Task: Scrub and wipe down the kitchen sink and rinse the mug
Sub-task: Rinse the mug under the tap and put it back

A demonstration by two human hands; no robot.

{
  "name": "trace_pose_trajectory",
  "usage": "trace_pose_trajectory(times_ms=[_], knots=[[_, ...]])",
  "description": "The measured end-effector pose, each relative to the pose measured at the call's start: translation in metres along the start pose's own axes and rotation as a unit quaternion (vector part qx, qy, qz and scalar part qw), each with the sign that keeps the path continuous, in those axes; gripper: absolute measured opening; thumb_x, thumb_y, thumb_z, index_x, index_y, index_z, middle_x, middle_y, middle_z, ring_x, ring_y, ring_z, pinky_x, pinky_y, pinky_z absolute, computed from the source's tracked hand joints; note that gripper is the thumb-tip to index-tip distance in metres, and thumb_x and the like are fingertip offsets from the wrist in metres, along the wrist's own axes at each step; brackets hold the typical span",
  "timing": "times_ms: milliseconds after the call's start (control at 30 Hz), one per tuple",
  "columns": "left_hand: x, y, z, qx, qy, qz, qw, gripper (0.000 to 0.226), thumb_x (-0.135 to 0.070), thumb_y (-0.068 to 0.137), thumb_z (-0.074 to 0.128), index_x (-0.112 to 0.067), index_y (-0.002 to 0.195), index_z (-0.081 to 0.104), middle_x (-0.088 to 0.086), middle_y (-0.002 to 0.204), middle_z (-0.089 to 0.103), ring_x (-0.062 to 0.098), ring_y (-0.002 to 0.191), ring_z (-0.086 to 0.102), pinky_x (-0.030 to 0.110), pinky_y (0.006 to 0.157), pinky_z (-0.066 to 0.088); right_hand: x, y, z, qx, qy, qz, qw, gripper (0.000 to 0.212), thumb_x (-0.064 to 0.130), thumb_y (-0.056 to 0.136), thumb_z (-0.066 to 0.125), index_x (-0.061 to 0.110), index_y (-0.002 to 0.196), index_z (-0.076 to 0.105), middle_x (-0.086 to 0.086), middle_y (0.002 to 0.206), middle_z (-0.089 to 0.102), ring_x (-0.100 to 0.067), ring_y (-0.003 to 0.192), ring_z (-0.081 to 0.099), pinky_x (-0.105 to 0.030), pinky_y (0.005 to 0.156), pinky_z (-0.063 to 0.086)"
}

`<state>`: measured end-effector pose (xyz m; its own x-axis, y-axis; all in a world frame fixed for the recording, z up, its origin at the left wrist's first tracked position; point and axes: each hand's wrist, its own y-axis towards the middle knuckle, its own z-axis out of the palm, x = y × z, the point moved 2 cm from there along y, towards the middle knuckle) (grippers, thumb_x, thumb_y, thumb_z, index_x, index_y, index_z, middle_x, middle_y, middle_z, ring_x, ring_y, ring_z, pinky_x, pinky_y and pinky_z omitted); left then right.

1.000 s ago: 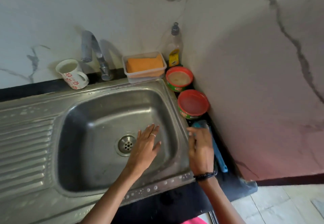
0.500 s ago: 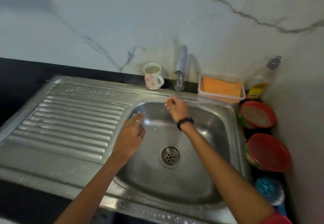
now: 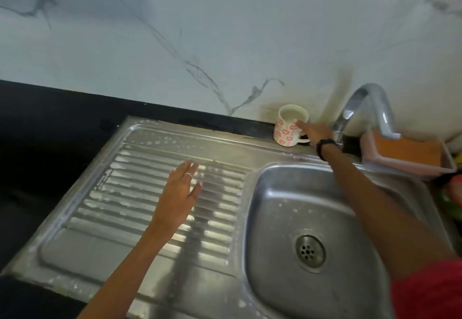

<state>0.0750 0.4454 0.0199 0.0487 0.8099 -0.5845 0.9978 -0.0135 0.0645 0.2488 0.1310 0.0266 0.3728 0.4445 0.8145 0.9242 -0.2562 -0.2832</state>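
White floral mug under right grip's straight fingertips; left grip spread.

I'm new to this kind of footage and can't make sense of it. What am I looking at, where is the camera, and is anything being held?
There is no machine here: a person wears a wide-angle camera on the head, looking down at their own arms. The steel sink has a ribbed drainboard on the left and a basin with a drain on the right. The left hand is spread flat over the drainboard, holding nothing. The right hand reaches to the flowered mug standing by the wall beside the tap; its fingers touch the mug, but a closed grip is not clear. An orange sponge in a tray sits at the right.
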Motion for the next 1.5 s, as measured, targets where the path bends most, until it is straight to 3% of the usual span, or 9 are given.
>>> trace_pose_trajectory(times_ms=[200, 400, 500, 667, 800, 967, 1133, 1333, 1500], knots=[[0.064, 0.037, -0.023, 0.026, -0.012, 0.015, 0.999, 0.052, -0.025, 0.097, 0.043, -0.018, 0.146, 0.025, -0.003, 0.155, 0.014, 0.0, 0.137, -0.001, 0.035, 0.119, 0.007, -0.005, 0.002, 0.016, -0.021, 0.196, 0.116, 0.974, 0.021, 0.027, 0.083, 0.067, 0.011, 0.08, 0.054, -0.002, 0.089, 0.057, -0.02, 0.095, 0.055, -0.032, 0.085, 0.053], [0.108, 0.059, -0.043, 0.043, 0.006, 0.002, 0.999, 0.053, -0.029, 0.098, 0.04, -0.017, 0.147, 0.024, 0.0, 0.155, 0.015, 0.011, 0.143, 0.004, 0.028, 0.116, 0.001, 0.008, -0.012, 0.024, -0.051, 0.21, 0.105, 0.971, 0.019, 0.021, 0.08, 0.071, 0.01, 0.082, 0.056, -0.006, 0.093, 0.06, -0.017, 0.087, 0.058, -0.029, 0.084, 0.056], [0.127, 0.068, -0.052, 0.054, 0.017, -0.008, 0.998, 0.054, -0.029, 0.098, 0.04, -0.015, 0.147, 0.021, 0.001, 0.155, 0.013, 0.013, 0.144, 0.003, 0.029, 0.115, 0.001, 0.02, -0.021, 0.037, -0.023, 0.183, 0.086, 0.979, 0.017, 0.021, 0.08, 0.071, 0.008, 0.084, 0.06, -0.012, 0.105, 0.062, -0.015, 0.083, 0.06, -0.013, 0.059, 0.055], [0.166, 0.088, -0.07, 0.041, 0.048, -0.026, 0.998, 0.055, -0.03, 0.098, 0.04, -0.012, 0.146, 0.021, 0.003, 0.155, 0.012, 0.017, 0.144, 0.003, 0.034, 0.117, 0.004, 0.066, -0.036, 0.087, 0.072, 0.104, 0.044, 0.991, 0.068, 0.042, 0.058, 0.082, -0.008, 0.101, 0.065, -0.019, 0.103, 0.068, -0.029, 0.093, 0.065, -0.026, 0.081, 0.056], [0.195, 0.099, -0.083, 0.038, 0.031, -0.062, 0.997, 0.055, -0.03, 0.097, 0.04, -0.014, 0.146, 0.022, 0.003, 0.155, 0.015, 0.017, 0.144, 0.008, 0.034, 0.118, 0.009, 0.112, -0.043, 0.152, 0.165, 0.069, 0.036, 0.983, 0.04, 0.019, 0.075, 0.074, -0.013, 0.097, 0.064, -0.022, 0.099, 0.068, -0.023, 0.086, 0.067, -0.019, 0.072, 0.057], [0.215, 0.113, -0.095, 0.042, 0.031, -0.068, 0.996, 0.053, -0.029, 0.098, 0.041, -0.014, 0.146, 0.024, 0.002, 0.154, 0.019, 0.016, 0.143, 0.015, 0.032, 0.117, 0.014, 0.166, -0.048, 0.233, 0.263, 0.028, 0.013, 0.964, 0.046, 0.023, 0.072, 0.077, -0.01, 0.102, 0.065, -0.017, 0.102, 0.07, -0.02, 0.095, 0.067, -0.02, 0.076, 0.056], [0.24, 0.136, -0.1, 0.039, 0.046, -0.041, 0.997, 0.052, -0.027, 0.099, 0.038, -0.014, 0.146, 0.024, 0.004, 0.152, 0.025, 0.015, 0.143, 0.016, 0.034, 0.116, 0.003, 0.214, -0.042, 0.289, 0.285, -0.099, -0.048, 0.952, 0.05, 0.035, 0.071, 0.077, -0.005, 0.098, 0.065, -0.013, 0.104, 0.07, -0.023, 0.097, 0.067, -0.036, 0.091, 0.053], [0.262, 0.171, -0.098, 0.062, 0.148, -0.015, 0.987, 0.047, -0.02, 0.1, 0.031, -0.009, 0.146, 0.023, 0.01, 0.153, 0.023, 0.02, 0.144, 0.013, 0.037, 0.117, 0.003, 0.252, -0.037, 0.326, 0.284, -0.219, -0.096, 0.929, 0.037, 0.042, 0.071, 0.075, 0.01, 0.075, 0.058, -0.006, 0.093, 0.065, -0.02, 0.092, 0.066, -0.029, 0.084, 0.055], [0.263, 0.19, -0.093, 0.107, 0.242, 0.012, 0.964, 0.038, -0.019, 0.099, 0.032, -0.004, 0.132, 0.045, 0.014, 0.154, 0.017, 0.024, 0.144, 0.011, 0.039, 0.117, 0.005, 0.261, -0.035, 0.336, 0.264, -0.306, -0.131, 0.905, 0.049, 0.047, 0.074, 0.071, 0.003, 0.094, 0.064, -0.012, 0.103, 0.069, -0.023, 0.096, 0.067, -0.032, 0.089, 0.053]])
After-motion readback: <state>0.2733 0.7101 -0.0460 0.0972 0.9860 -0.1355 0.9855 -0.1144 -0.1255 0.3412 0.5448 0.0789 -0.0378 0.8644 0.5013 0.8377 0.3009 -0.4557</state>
